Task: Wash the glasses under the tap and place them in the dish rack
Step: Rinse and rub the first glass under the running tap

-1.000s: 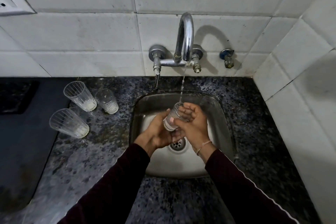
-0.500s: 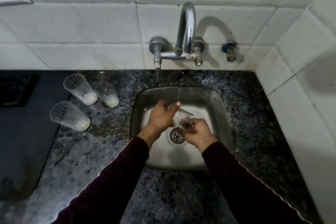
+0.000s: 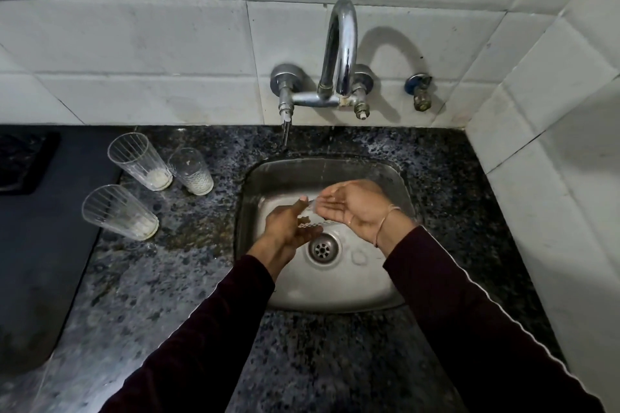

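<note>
A clear ribbed glass, blurred by motion, lies tilted over the steel sink, above the drain. My left hand grips it from the left. My right hand is palm-up with its fingers spread, and the fingertips touch the glass's upper side. The chrome tap arches over the basin, and only a thin trickle falls from it. Three more glasses stand on the counter to the left: a tall one, a shorter one and a nearer one, each with white residue at the bottom.
The speckled dark granite counter surrounds the sink. A dark flat surface covers the far left. White tiled walls close off the back and the right side. A small valve sits right of the tap. No dish rack is in view.
My right hand has come off the glass's underside and turned palm-up to the right. My left hand has lowered with the glass towards the drain. The water stream has thinned.
</note>
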